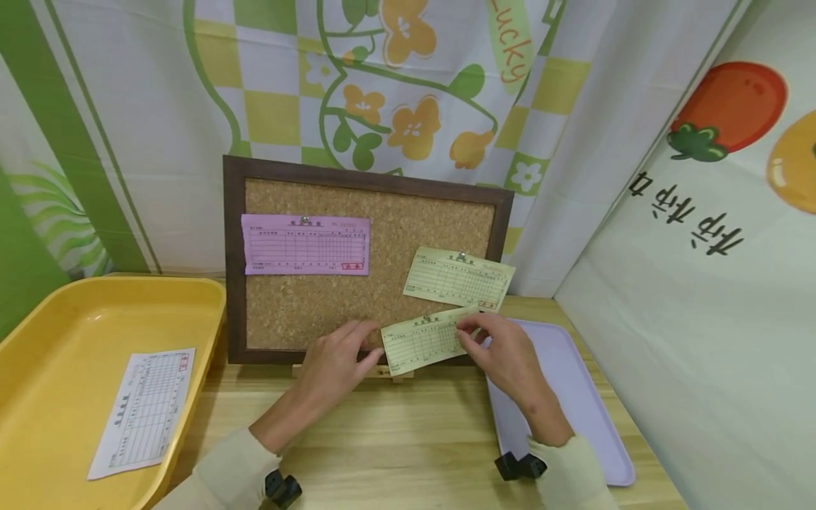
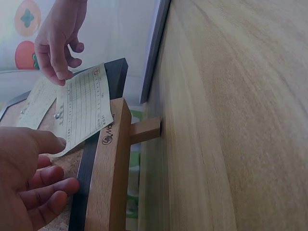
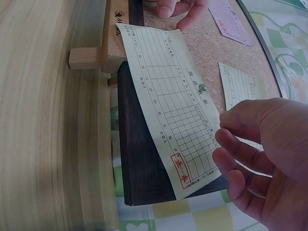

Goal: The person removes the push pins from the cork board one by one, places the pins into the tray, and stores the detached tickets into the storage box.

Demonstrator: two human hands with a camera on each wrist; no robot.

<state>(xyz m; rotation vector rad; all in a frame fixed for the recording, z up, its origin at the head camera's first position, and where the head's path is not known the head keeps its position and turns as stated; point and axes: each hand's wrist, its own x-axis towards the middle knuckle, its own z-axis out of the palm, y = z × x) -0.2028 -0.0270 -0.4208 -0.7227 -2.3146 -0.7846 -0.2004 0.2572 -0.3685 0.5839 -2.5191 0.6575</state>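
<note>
A pale green receipt slip (image 1: 423, 341) hangs tilted from a clear push pin (image 3: 203, 87) at the lower right of a cork board (image 1: 312, 304), overlapping the dark frame. Beside the slip's left end is my left hand (image 1: 334, 358), its thumb at the paper's edge and its fingers loosely bent. At the right end, my right hand (image 1: 500, 350) has thumb and forefinger close together by the slip's edge, with no clear grip on the paper. Another green slip (image 1: 455, 278) is pinned just above, and a purple slip (image 1: 306, 245) is pinned at the upper left.
A yellow tray (image 1: 60, 312) on the left holds a white slip (image 1: 143, 411). On the right lies a lilac tray (image 1: 583, 404), partly behind my right arm. A wooden stand (image 2: 108, 163) supports the board on the wood-grain table (image 1: 382, 446). Patterned curtain (image 1: 274, 113) hangs behind.
</note>
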